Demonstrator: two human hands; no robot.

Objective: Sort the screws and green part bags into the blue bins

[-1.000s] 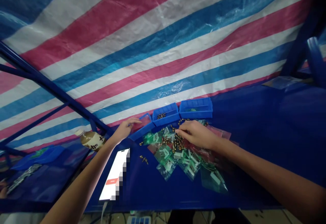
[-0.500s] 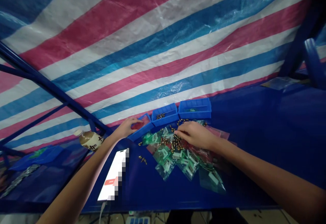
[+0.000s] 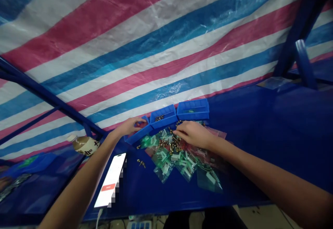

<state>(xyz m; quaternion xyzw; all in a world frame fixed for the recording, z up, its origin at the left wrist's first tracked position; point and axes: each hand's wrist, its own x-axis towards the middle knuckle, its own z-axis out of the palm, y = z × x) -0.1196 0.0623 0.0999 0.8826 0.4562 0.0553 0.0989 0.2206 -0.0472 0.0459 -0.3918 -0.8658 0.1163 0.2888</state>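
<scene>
Left hand (image 3: 131, 126) at the left bin (image 3: 137, 136), fingers curled, grip unclear; right hand (image 3: 194, 134) bunched narrow at brass pieces (image 3: 173, 146) among green bags (image 3: 163, 166), hold hidden — bins curve close, likely for reach

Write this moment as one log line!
left hand: at row's left bin; right hand: at brass parts; phone: lit

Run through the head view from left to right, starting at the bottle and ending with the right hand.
Bottle → lit phone → left hand → middle blue bin → right hand.
</scene>
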